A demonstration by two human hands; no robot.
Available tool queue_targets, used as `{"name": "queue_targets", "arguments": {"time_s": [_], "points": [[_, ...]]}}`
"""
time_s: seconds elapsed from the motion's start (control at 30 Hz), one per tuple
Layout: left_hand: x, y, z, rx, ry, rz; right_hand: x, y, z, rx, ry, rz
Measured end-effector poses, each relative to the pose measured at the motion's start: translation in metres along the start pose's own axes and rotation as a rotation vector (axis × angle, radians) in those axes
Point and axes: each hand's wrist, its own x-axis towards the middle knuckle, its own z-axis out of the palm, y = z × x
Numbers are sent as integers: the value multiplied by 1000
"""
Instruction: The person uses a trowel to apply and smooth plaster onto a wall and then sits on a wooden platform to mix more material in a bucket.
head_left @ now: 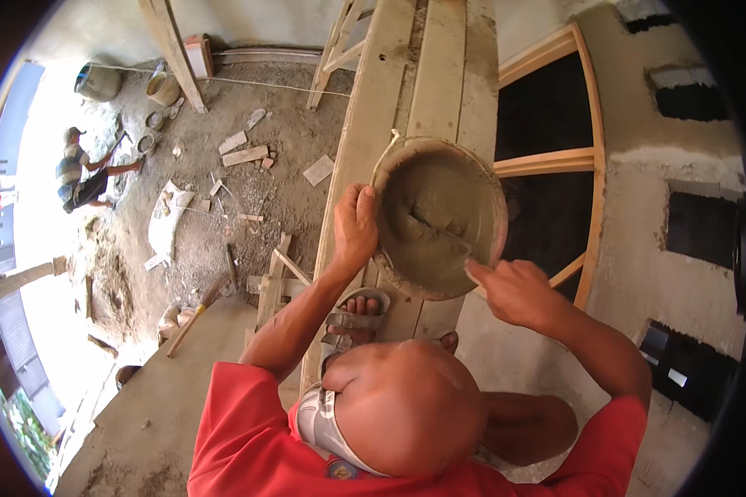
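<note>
A round bucket (pixel 499 217) of wet grey mortar (pixel 427 186) stands on the wooden planks in front of me. My left hand (pixel 356 224) grips its left rim, fingers curled, near the wire handle (pixel 383 157). At the near right rim my right hand (pixel 514 290) is closed around what looks like a trowel (pixel 460 245); its blade lies in the mortar and is coated in it, so its outline is hard to make out. My sandalled foot (pixel 360 311) rests on the planks just short of the bucket.
Raised scaffold planks (pixel 439 74) run away from me. To the right are a wooden frame (pixel 593 166) and a rough wall with dark openings (pixel 700 224). Below left, rubble, boards and a white sack (pixel 170 219) lie on the ground, where another person (pixel 79 170) sits or crouches beside buckets (pixel 162 88).
</note>
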Motion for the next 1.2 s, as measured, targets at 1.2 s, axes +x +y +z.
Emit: {"name": "queue_targets", "arguments": {"time_s": [1.2], "points": [[-4,4,6,-151,15,-100,41,81,-25,352,-168,208]]}}
